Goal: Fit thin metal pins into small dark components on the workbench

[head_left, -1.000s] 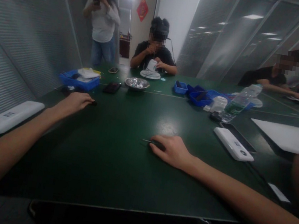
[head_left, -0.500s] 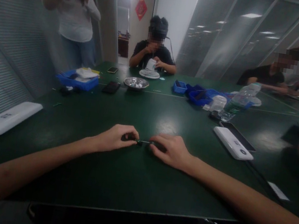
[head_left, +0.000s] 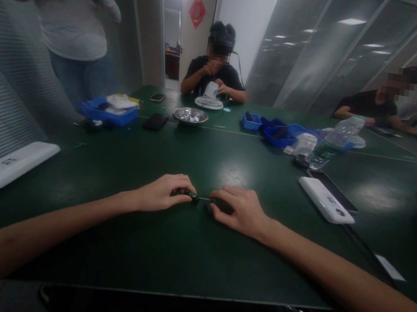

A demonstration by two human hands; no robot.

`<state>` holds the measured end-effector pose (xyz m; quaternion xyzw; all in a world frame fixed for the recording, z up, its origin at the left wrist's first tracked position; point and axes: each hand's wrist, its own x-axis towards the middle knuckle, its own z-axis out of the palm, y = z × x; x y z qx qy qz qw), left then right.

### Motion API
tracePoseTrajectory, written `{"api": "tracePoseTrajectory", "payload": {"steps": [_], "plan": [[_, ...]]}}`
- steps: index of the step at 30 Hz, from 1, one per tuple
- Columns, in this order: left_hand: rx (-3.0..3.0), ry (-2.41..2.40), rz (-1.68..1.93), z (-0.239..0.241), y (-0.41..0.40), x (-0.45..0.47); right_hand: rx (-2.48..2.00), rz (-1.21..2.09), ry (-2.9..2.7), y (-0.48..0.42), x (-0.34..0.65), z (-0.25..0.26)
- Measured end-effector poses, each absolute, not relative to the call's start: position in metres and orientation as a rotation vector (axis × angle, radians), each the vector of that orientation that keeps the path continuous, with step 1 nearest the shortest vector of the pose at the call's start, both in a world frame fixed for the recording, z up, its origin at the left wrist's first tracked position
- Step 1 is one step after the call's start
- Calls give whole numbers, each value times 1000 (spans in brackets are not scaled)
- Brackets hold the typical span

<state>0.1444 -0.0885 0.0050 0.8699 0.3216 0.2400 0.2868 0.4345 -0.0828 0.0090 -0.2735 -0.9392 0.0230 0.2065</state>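
My left hand (head_left: 164, 191) is closed in a pinch on a small dark part with green on it (head_left: 193, 196), just above the green table. Opposite it, my right hand (head_left: 242, 208) is closed with bent fingers round a dark thing, mostly hidden in the palm. A thin metal rod (head_left: 204, 198) bridges the gap between the two hands, its left end at the dark part. The rod and the dark thing look like a screwdriver, though I cannot tell for certain.
White oblong devices lie at left (head_left: 11, 164) and right (head_left: 327, 200). A plastic bottle (head_left: 332, 145), blue trays (head_left: 279, 135), a metal dish (head_left: 190, 116) and a blue bin (head_left: 110, 112) stand farther back. A person (head_left: 217, 67) sits opposite; another stands at left.
My hands stay almost in place; a bit more green shows at my left fingertips. The standing person at left has moved nearer and leftward. An arm at the right edge has drawn back.
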Motion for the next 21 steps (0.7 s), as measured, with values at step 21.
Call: {"api": "tracePoseTrajectory", "payload": {"steps": [21], "plan": [[2346,832,590,6,-89,147,-588,-141,-2716,-86,432,10]]}}
